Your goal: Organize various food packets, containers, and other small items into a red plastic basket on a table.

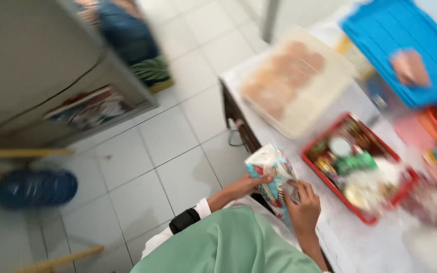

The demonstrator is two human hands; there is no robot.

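1. Both hands hold a small plastic packet at the near edge of a white-covered table, just above the person's green garment.
2. The packet is soft and crinkled, printed in a busy mix of turquoise, red and white, with a paler, puffed top end tilted up and to the left. The blur hides any finer print.
3. The left hand grips the packet's left side, fingers curled against it and the thumb on its front; a black band sits on that wrist beside a white cuff.
4. The right hand closes around the packet's lower right corner, fingers bent and pressed together on it.
5. Near the right hand a red tray holds jars and packets.
6. Farther back lies a clear lidded box of pale round pieces, and a blue crate lid beside it.
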